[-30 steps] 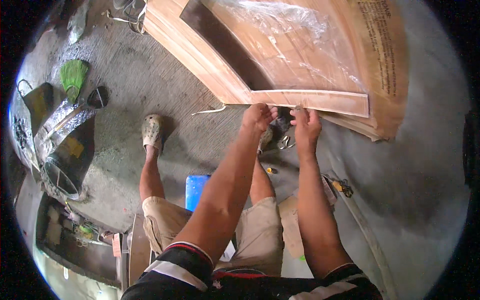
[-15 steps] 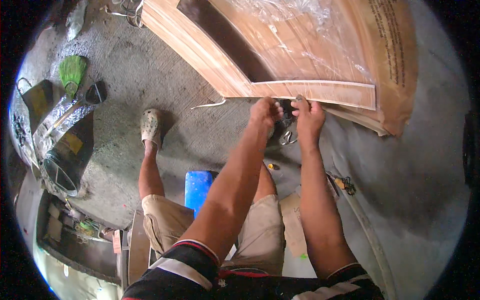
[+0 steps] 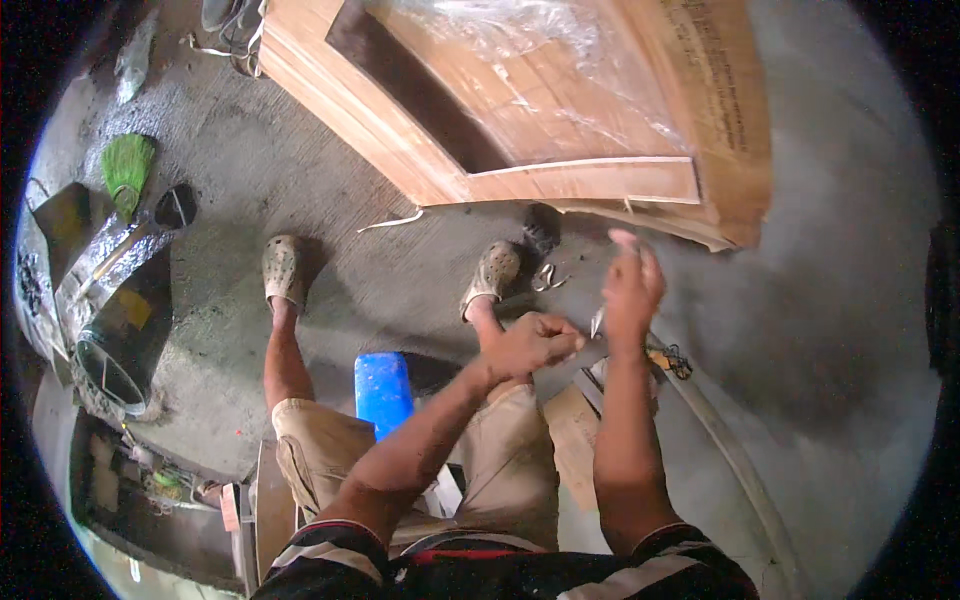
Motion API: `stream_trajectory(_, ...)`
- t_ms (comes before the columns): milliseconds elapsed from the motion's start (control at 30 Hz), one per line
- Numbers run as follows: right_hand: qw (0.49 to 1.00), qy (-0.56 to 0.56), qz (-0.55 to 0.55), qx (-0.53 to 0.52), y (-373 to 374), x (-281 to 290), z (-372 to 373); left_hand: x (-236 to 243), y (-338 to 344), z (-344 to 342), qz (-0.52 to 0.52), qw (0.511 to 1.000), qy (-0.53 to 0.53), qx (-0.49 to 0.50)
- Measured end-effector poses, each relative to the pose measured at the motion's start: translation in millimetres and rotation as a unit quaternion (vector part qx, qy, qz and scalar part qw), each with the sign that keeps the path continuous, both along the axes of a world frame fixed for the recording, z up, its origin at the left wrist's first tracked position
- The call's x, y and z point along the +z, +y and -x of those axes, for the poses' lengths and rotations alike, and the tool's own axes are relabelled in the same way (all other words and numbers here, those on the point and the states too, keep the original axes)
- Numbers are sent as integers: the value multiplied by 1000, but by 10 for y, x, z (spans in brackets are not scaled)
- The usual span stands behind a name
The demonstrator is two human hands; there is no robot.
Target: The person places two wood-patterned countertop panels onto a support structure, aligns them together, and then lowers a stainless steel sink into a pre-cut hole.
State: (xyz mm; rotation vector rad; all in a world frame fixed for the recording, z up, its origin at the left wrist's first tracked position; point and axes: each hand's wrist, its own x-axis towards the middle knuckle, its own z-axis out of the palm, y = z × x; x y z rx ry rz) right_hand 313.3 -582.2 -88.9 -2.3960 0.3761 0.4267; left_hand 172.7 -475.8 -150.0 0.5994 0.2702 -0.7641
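Note:
My left hand (image 3: 535, 345) is above my right knee, its fingers closed in a pinch. Whether they grip anything is hidden. My right hand (image 3: 632, 288) is raised to the right with curled fingers, slightly blurred. A small pale pointed thing (image 3: 597, 322) sticks out from its lower side, toward my left fingertips; its kind is unclear. Ahead of both hands, and apart from them, lies a wooden panel (image 3: 580, 182) with a long dark recess and clear plastic film (image 3: 560, 75) over it. Brown cardboard (image 3: 735, 150) shows along its right side.
A blue container (image 3: 383, 390) stands between my legs. A green broom head (image 3: 127, 168), a dustpan-like scoop (image 3: 176, 206) and a tipped bucket (image 3: 110, 370) lie left. A pale strip (image 3: 392, 221) trails off the panel. A pale pipe or hose (image 3: 725, 440) runs along the right.
Both hands have come away from the panel's near edge, back toward my body. The left dropped farther, near my knee. The view has shifted, so the panel sits farther left.

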Motion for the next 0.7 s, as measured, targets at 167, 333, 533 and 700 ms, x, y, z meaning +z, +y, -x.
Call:
stream_trajectory(167, 966, -251, 56, 32, -247, 1013, 111, -369, 766, -97, -142, 988, -45, -49)
stream_trajectory(333, 996, -42, 24, -68, -527, 950, 872, -728, 1876, -426, -310, 945, 80, 59)
stream_trajectory(533, 995, 91, -23, 11, -394, 200, 129, -1332, 3402, -1229, -559, 802, 35, 210)
stream_trajectory(700, 972, -2, -200, -125, 415, -157, -315, -1788, 4814, -1535, -703, 678, -75, 200)
